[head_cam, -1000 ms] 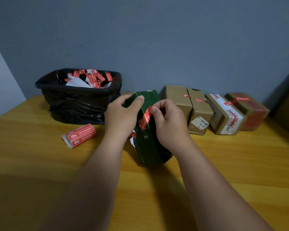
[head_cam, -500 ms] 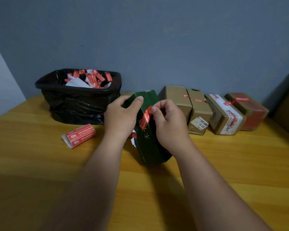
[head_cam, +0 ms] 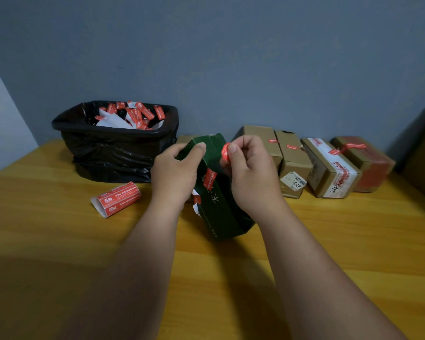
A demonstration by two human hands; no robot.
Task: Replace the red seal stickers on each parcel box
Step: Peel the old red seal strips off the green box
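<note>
A dark green parcel box (head_cam: 217, 207) stands tilted on the wooden table in the middle. My left hand (head_cam: 176, 174) grips its upper left edge, thumb on the top face. My right hand (head_cam: 249, 173) pinches a red seal sticker (head_cam: 225, 153) between thumb and forefinger, lifted just above the box. Another red sticker (head_cam: 209, 179) lies stuck on the box's top face, and a torn red and white scrap (head_cam: 196, 201) hangs at its left side. A roll of red stickers (head_cam: 117, 198) lies on the table to the left.
A black-lined bin (head_cam: 115, 141) full of used red stickers and white backing stands at the back left. Several brown parcel boxes (head_cam: 295, 163) with red seals line the wall at the right. A dark object edges in at far right.
My right hand has peeled the red sticker up off the green box and raised it. The left hand keeps its hold on the box.
</note>
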